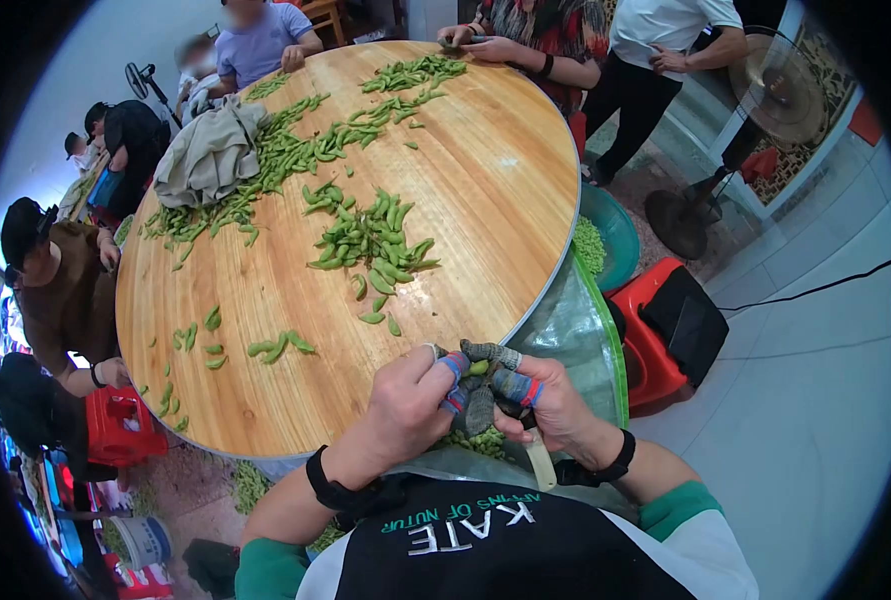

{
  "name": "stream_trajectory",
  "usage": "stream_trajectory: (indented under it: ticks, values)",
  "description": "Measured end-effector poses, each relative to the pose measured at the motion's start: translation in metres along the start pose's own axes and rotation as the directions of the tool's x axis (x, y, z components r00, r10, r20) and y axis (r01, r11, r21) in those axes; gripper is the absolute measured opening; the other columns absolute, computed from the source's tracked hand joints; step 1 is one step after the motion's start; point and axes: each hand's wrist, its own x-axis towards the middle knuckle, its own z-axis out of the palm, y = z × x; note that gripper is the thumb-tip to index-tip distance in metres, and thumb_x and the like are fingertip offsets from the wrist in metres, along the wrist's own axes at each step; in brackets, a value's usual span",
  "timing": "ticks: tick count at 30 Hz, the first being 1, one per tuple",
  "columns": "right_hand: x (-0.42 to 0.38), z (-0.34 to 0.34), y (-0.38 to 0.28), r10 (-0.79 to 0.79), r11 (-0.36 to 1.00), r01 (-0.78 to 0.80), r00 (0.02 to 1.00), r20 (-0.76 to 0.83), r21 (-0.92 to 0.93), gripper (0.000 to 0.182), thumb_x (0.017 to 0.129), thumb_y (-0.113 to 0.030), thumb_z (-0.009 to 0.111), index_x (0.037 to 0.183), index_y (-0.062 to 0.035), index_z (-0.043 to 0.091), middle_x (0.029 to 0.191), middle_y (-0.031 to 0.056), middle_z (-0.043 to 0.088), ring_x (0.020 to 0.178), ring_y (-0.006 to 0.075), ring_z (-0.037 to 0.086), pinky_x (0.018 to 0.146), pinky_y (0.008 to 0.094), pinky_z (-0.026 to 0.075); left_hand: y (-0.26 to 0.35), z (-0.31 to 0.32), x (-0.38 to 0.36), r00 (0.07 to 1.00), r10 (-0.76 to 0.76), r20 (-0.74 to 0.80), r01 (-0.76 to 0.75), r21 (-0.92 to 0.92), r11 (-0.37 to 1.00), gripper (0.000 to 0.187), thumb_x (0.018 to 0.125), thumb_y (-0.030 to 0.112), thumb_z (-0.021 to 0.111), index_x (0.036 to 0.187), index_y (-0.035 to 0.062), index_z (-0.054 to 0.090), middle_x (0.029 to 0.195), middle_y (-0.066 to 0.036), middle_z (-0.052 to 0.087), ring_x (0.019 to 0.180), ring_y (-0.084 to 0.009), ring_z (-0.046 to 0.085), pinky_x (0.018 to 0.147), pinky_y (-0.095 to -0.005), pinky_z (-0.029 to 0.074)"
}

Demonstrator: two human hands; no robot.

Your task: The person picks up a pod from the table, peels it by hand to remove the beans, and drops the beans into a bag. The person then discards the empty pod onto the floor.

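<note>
Black apron (485, 550), white print, upside down to camera: "KATE", smaller line "AFFINS OF NUTUR".

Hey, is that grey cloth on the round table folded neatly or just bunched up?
Bunched up. The grey cloth lies in a crumpled heap with loose folds, resting on the scattered green pods near the table's far-left edge.

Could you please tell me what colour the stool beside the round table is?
The stool is red, seen in the head view.

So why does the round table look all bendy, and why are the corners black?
Head view: a fisheye lens bulges the wooden table and curves the floor tiles; its round rim leaves the corners black. Some faces at the far edge are blurred. Light is soft and even, shadows faint. Both hands, left and right, look sharp, pinching a green pod.
</note>
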Motion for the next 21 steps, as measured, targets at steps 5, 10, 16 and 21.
stream_trajectory:
  ticks: [5,10,16,21]
  values:
    - [0.0,-0.001,0.006,-0.031,0.998,0.03,0.999,-0.022,-0.05,0.035,0.098,-0.018,0.048,0.131,-0.0076,0.051,0.061,0.0057,0.056,0.045,0.0061,0.047,0.037,0.0172,0.032,-0.001,0.005,-0.002,0.959,-0.271,0.078,0.277,-0.441,0.854,0.017,0.077,0.006,0.07,0.091,-0.001,0.064,0.065,-0.005,0.053,0.054,-0.0142,0.051,0.047,-0.0291,0.039]
    - [-0.001,-0.001,0.003,-0.089,0.992,0.089,0.996,0.0,-0.09,0.035,0.097,-0.016,0.048,0.131,-0.0071,0.051,0.062,0.0049,0.057,0.047,0.0055,0.048,0.039,0.0179,0.032,0.001,-0.005,0.003,0.669,-0.581,0.463,0.661,-0.729,0.18,0.015,0.084,0.014,0.068,0.087,-0.0005,0.068,0.063,0.002,0.052,0.053,-0.0035,0.043,0.045,-0.0226,0.031]
    - [0.007,-0.009,-0.005,-0.21,0.887,0.198,0.978,0.018,-0.417,0.029,0.085,-0.01,0.068,0.111,-0.0022,0.058,0.085,0.0008,0.063,0.069,0.0037,0.057,0.057,0.018,0.044,-0.004,0.003,0.002,0.552,-0.473,0.687,0.755,-0.652,-0.066,0.018,0.084,0.018,0.067,0.071,0.0061,0.063,0.056,0.005,0.047,0.046,-0.0036,0.038,0.042,-0.0215,0.025]
    - [0.016,-0.017,0.003,-0.31,0.811,0.311,0.947,0.086,-0.496,0.029,0.086,-0.01,0.068,0.111,-0.0021,0.056,0.094,-0.0005,0.061,0.083,0.004,0.054,0.07,0.0213,0.047,-0.001,0.007,0.007,0.481,-0.44,0.758,0.698,-0.635,-0.332,0.018,0.085,0.02,0.067,0.073,0.0079,0.061,0.06,0.003,0.051,0.044,-0.0054,0.04,0.04,-0.0218,0.025]
